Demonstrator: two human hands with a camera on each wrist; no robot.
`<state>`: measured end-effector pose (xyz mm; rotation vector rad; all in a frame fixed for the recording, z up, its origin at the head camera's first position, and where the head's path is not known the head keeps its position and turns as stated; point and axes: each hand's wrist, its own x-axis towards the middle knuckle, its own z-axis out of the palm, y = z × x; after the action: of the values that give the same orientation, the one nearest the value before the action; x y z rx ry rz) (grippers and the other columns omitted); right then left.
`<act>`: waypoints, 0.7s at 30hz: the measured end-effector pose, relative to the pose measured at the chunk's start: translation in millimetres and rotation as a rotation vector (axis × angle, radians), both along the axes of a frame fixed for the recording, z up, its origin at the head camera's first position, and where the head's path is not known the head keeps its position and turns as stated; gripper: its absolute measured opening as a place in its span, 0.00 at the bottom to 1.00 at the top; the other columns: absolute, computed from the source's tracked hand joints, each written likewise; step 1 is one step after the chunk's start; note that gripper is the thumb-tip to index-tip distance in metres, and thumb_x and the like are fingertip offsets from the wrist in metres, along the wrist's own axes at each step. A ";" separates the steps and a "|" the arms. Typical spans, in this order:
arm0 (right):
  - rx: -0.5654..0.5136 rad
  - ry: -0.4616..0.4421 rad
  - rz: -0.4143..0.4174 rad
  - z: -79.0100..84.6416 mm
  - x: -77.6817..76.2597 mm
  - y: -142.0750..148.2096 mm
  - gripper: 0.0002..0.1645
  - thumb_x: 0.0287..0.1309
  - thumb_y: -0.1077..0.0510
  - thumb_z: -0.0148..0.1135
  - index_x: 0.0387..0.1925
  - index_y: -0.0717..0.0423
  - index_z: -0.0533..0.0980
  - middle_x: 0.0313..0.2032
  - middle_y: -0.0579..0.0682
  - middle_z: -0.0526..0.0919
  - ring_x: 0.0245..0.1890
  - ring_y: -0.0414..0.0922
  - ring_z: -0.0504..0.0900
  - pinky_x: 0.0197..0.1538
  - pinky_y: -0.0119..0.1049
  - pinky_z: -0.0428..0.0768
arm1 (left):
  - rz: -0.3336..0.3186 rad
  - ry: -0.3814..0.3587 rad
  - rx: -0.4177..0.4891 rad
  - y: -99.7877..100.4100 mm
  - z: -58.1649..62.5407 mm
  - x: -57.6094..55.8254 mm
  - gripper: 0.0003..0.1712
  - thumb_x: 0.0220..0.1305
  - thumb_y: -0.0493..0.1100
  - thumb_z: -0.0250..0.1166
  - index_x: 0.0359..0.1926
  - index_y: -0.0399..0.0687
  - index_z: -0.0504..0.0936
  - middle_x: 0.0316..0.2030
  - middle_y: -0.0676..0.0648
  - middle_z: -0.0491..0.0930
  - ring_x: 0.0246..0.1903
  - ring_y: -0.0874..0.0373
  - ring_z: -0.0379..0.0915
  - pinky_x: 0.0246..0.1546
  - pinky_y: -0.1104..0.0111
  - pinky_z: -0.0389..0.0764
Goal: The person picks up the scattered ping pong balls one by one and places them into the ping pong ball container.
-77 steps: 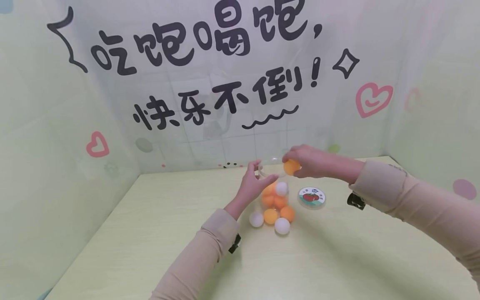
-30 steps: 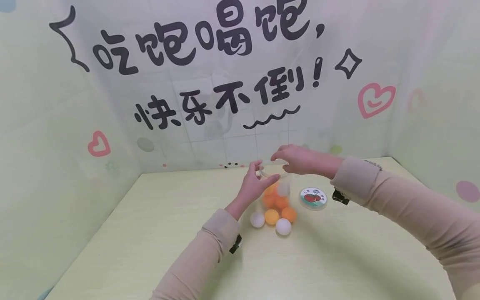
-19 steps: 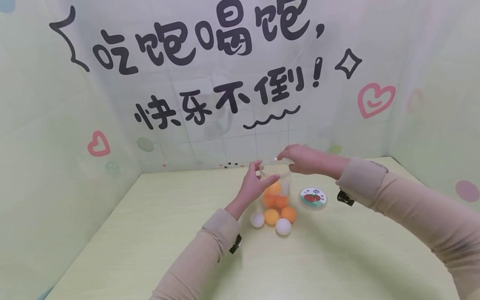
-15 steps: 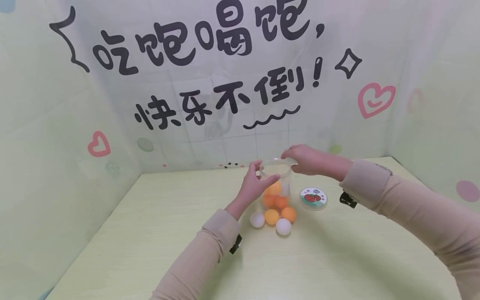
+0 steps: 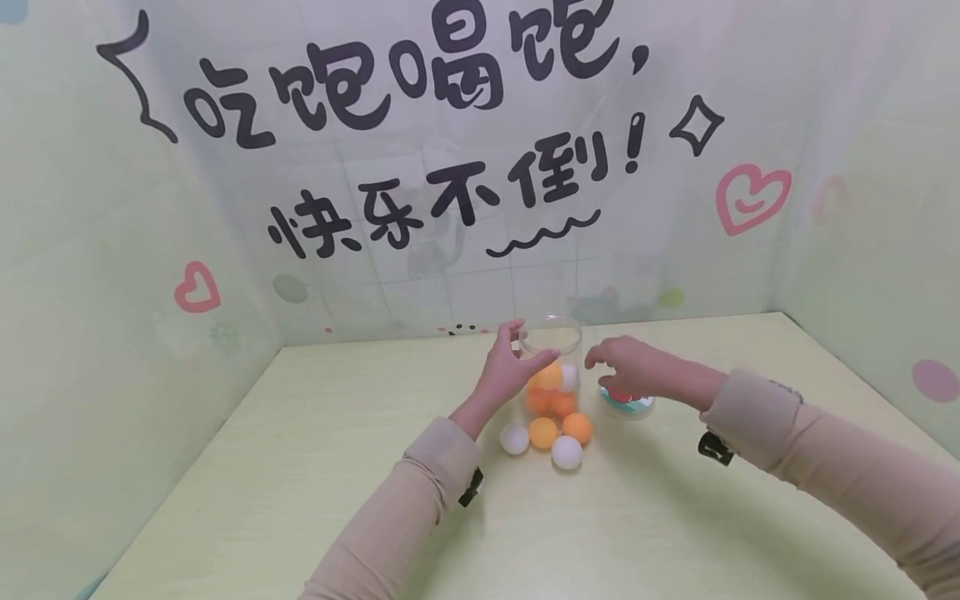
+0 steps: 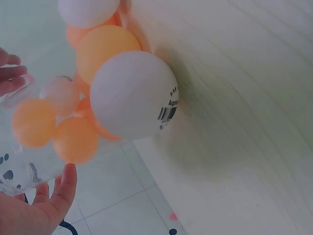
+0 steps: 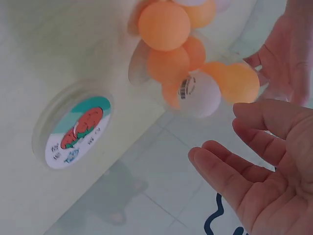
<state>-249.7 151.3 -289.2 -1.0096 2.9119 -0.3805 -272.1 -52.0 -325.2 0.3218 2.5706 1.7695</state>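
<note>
A clear plastic jar stands upright on the table with several orange balls and a white ball inside. My left hand holds the jar near its rim, thumb on the near side and fingers round the far left. To the right of the jar my right hand is empty, its fingers loosely bent and spread from the thumb. In the head view it partly covers a round lid with a strawberry picture, which lies flat on the table in the right wrist view.
In front of the jar lie loose table tennis balls: a white ball, a yellow-orange ball, an orange ball and another white ball. A printed curtain hangs behind the table.
My right hand put an orange ball into the jar, let go, then drew back from the rim and came down right over the lid. My left hand has stayed on the jar.
</note>
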 end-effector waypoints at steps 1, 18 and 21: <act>-0.005 -0.013 0.005 -4.7 1.3 -0.6 0.14 0.50 0.68 0.59 0.41 0.64 0.76 0.38 0.57 0.79 0.31 0.48 0.79 0.40 0.40 0.77 | 0.000 0.001 -0.001 -0.1 -0.3 -0.1 0.45 0.53 0.54 0.67 0.66 0.49 0.54 0.64 0.41 0.59 0.57 0.45 0.63 0.55 0.56 0.69; -0.056 -0.047 0.110 -56.9 11.1 -13.7 0.19 0.46 0.68 0.62 0.44 0.62 0.77 0.39 0.52 0.82 0.37 0.47 0.78 0.43 0.39 0.77 | -0.002 0.013 -0.004 -0.7 -0.6 -0.1 0.45 0.52 0.54 0.67 0.66 0.48 0.55 0.63 0.41 0.60 0.57 0.44 0.63 0.56 0.57 0.68; -0.053 -0.056 0.100 -57.6 11.2 -14.6 0.19 0.46 0.68 0.62 0.45 0.62 0.77 0.40 0.53 0.82 0.38 0.48 0.78 0.43 0.40 0.77 | -0.002 0.016 0.001 -0.8 -0.6 -0.1 0.45 0.52 0.54 0.67 0.66 0.47 0.55 0.63 0.41 0.60 0.57 0.44 0.63 0.56 0.57 0.68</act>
<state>-238.5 136.7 -346.8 -1.1268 2.8033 -0.4745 -272.2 -52.8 -325.9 0.3395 2.5790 1.7750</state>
